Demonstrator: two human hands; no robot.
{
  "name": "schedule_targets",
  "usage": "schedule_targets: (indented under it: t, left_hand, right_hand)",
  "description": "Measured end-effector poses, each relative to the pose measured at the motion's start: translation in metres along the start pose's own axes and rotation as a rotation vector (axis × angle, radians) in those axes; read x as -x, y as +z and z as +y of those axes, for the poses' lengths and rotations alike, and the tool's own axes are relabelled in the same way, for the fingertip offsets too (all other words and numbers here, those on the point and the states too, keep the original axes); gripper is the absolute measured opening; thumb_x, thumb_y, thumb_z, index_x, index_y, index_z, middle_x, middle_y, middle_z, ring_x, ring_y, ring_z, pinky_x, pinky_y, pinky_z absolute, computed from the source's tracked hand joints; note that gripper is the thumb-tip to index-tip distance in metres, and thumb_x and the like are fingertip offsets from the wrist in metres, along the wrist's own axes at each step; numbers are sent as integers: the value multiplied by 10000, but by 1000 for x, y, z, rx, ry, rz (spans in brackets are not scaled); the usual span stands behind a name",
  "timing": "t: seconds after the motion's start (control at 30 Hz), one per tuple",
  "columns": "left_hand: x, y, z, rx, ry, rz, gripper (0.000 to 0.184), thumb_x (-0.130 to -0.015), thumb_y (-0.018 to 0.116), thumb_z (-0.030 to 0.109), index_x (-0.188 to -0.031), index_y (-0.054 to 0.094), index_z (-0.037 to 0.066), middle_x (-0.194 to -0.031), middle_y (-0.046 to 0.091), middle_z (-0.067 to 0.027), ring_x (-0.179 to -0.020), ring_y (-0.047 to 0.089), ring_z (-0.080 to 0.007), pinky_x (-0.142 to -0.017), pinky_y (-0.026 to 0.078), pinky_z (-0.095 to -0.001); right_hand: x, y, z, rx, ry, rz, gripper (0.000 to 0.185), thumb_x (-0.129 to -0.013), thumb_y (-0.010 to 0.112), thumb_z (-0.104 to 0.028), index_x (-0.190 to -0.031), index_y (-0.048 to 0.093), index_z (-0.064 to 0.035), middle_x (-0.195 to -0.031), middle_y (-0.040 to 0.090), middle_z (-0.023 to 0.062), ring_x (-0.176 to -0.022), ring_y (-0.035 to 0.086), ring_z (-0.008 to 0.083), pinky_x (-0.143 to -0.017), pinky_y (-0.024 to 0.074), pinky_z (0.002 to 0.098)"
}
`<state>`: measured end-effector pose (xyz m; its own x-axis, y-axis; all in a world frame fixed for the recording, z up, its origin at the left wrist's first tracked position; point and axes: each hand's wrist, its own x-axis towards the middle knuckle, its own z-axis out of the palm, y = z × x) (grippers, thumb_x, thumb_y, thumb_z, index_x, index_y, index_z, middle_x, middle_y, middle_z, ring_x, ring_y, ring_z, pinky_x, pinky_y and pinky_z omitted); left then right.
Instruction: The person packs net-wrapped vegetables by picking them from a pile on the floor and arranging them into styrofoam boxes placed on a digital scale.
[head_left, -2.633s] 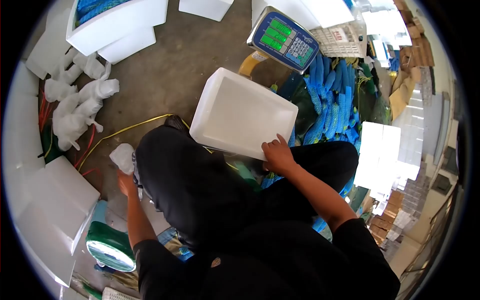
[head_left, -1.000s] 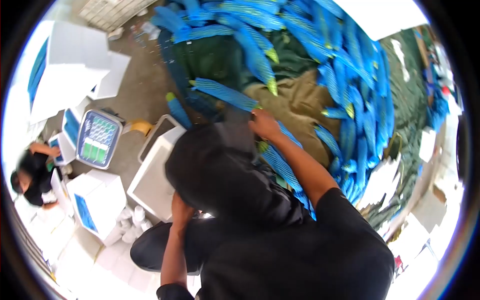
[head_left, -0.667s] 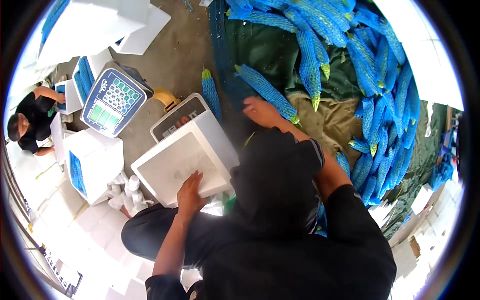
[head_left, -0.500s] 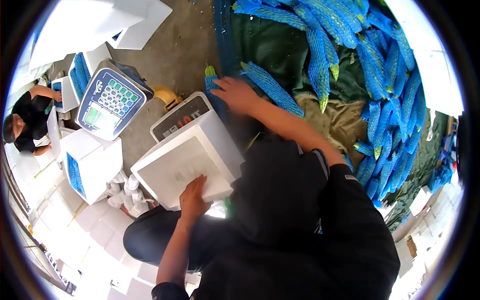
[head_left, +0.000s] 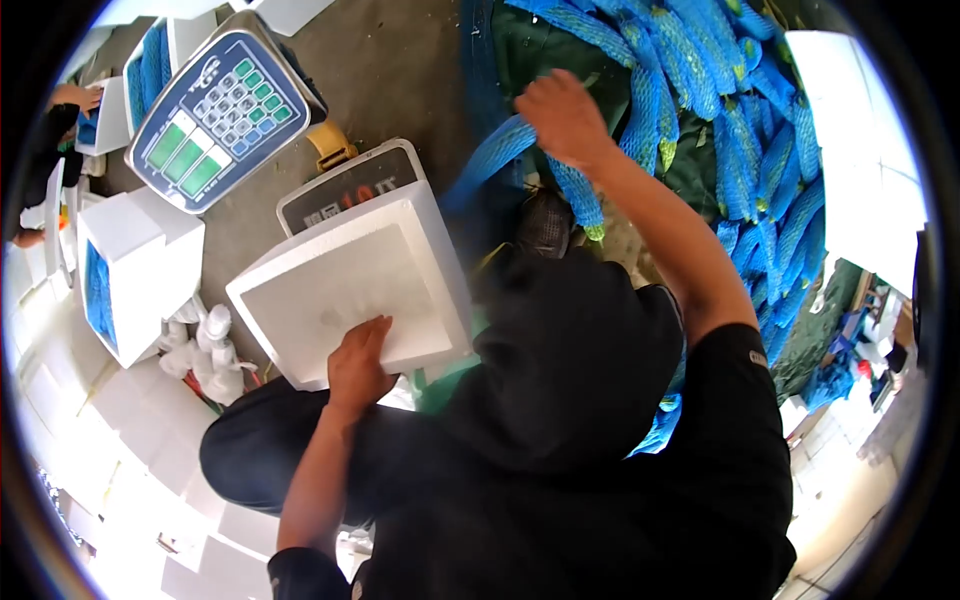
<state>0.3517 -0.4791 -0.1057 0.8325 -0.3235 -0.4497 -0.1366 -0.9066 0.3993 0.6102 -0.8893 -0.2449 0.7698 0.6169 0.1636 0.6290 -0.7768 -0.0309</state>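
My left hand [head_left: 360, 368] is hooked over the near rim of a white foam box [head_left: 448, 270], fingers inside it. The box is tilted and sits on a platform scale [head_left: 350, 185]; its visible inside holds nothing. My right hand [head_left: 566, 115] is closed on one end of a long vegetable in a blue net sleeve [head_left: 490, 160], whose other end is blurred. Just below that hand lies another sleeved vegetable [head_left: 577, 200] with a green tip. A big heap of blue-sleeved vegetables [head_left: 690, 60] lies to the right.
The scale's keypad display [head_left: 220, 120] stands at upper left. Foam boxes [head_left: 150, 260] with blue-sleeved vegetables stand at left, near a co-worker's hand [head_left: 78, 97]. White plastic bags [head_left: 208, 355] lie by my knee. A dark green sheet [head_left: 530, 60] underlies the heap.
My right hand has moved right and up from beside the scale, with a sleeved vegetable in it. My left hand stays on the box. The view has shifted slightly.
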Motion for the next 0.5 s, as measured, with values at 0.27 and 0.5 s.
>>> schedule_targets:
  t: [0.27, 0.5]
  left_hand:
    - [1, 0, 3, 45, 25, 7, 674, -707, 814, 141, -1358, 644, 112, -1283, 715, -108, -1196, 665, -321, -974, 561, -420]
    - [-12, 4, 11, 139, 6, 148, 705, -732, 811, 207, -1394, 600, 83, -1281, 683, -149, -1204, 623, -373, -992, 513, -483]
  right_hand:
    - [67, -138, 14, -780, 798, -424, 542, -856, 704, -261, -1342, 608, -40, -1179, 683, 159, -1088, 662, 307, -943, 516, 446]
    - [-32, -219, -81, -1131, 159, -637, 636, -933, 724, -411, -1417, 594, -19, -1148, 692, 123, -1033, 653, 209, -929, 517, 371]
